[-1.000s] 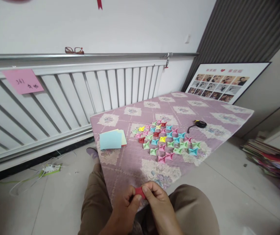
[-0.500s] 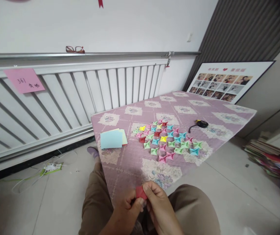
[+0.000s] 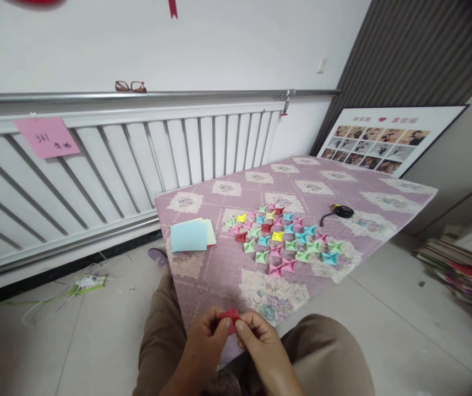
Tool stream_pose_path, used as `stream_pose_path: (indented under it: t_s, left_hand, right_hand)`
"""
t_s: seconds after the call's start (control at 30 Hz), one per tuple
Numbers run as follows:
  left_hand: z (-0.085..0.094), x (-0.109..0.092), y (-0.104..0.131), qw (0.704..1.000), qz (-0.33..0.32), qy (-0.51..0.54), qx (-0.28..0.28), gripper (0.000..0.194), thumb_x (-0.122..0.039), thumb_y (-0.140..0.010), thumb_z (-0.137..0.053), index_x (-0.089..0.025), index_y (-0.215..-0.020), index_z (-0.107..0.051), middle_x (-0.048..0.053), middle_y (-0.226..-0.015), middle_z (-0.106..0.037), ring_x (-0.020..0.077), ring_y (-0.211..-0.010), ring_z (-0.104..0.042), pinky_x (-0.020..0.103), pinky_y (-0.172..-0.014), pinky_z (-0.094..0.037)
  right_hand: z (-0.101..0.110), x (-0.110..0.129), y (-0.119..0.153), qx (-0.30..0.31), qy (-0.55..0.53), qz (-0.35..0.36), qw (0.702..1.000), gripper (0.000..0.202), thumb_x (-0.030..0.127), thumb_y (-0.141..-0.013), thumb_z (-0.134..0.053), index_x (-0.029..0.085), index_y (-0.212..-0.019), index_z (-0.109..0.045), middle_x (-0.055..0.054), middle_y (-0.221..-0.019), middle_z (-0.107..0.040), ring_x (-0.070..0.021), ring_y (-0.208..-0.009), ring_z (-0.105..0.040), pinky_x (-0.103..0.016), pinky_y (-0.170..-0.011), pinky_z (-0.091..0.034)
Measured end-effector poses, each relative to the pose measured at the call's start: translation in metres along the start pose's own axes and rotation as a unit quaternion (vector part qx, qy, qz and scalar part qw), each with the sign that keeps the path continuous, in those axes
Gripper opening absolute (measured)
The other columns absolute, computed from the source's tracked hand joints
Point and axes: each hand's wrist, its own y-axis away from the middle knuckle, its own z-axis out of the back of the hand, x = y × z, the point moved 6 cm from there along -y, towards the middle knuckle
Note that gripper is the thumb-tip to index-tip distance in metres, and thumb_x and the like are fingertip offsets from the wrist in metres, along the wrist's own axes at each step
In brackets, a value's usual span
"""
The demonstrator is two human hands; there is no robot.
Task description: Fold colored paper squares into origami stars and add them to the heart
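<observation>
Between both hands, at the table's near edge, is a small piece of folded red paper (image 3: pixel 231 317). My left hand (image 3: pixel 206 342) pinches its left side with thumb and fingers. On the right side, my right hand (image 3: pixel 261 342) grips it the same way, thumb on top. Beyond the hands, several small folded paper shapes (image 3: pixel 277 236) in pink, green, blue, yellow and red stand in rows on the flowered cloth. A stack of paper sheets (image 3: pixel 188 235), light blue on top, lies at the table's left side.
The purple table (image 3: pixel 219 275) carries a black tape measure (image 3: pixel 343 211) at the right. A photo board (image 3: pixel 388 137) leans behind it. Glasses (image 3: pixel 131 86) rest on the pipe above the radiator (image 3: pixel 203 146). A power strip (image 3: pixel 89 283) with cables lies on the floor at left.
The red paper has moved slightly left and up, and its folded surface now faces up more. Both hands have shifted, with the thumbs now side by side on it. The view has moved slightly.
</observation>
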Motion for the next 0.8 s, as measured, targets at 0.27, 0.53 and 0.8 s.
stream_pose_path:
  t_s: [0.27,0.53,0.8]
  left_hand:
    - [-0.005,0.010,0.001,0.999,0.014,0.039,-0.026,0.022,-0.039,-0.076,-0.052,-0.018,-0.070,-0.055,-0.004,-0.060,-0.046,0.0121,-0.059,-0.041,0.023,-0.058,-0.034]
    - [-0.011,0.014,0.000,0.998,0.040,0.014,0.038,0.016,-0.032,-0.074,-0.053,-0.017,-0.069,-0.054,-0.004,-0.057,-0.048,0.0108,-0.055,-0.042,0.023,-0.055,-0.032]
    - [-0.013,0.012,0.005,0.999,0.024,0.002,0.024,0.016,-0.031,-0.076,-0.050,-0.017,-0.067,-0.052,-0.005,-0.057,-0.046,0.0106,-0.054,-0.039,0.023,-0.053,-0.031]
  right_hand:
    - [-0.001,0.004,0.005,-0.014,0.059,0.042,0.997,0.032,0.048,-0.079,-0.055,0.020,-0.064,-0.050,0.005,-0.061,-0.040,-0.0116,-0.058,-0.034,-0.023,-0.055,-0.031]
    - [0.003,0.000,0.003,-0.019,0.016,0.018,1.000,0.034,0.050,-0.075,-0.059,0.020,-0.062,-0.051,0.005,-0.057,-0.043,-0.0115,-0.056,-0.036,-0.023,-0.054,-0.030]
    - [0.006,-0.004,0.005,-0.034,-0.023,0.016,0.999,0.035,0.051,-0.077,-0.060,0.020,-0.064,-0.053,0.004,-0.058,-0.045,-0.0114,-0.057,-0.038,-0.023,-0.056,-0.032]
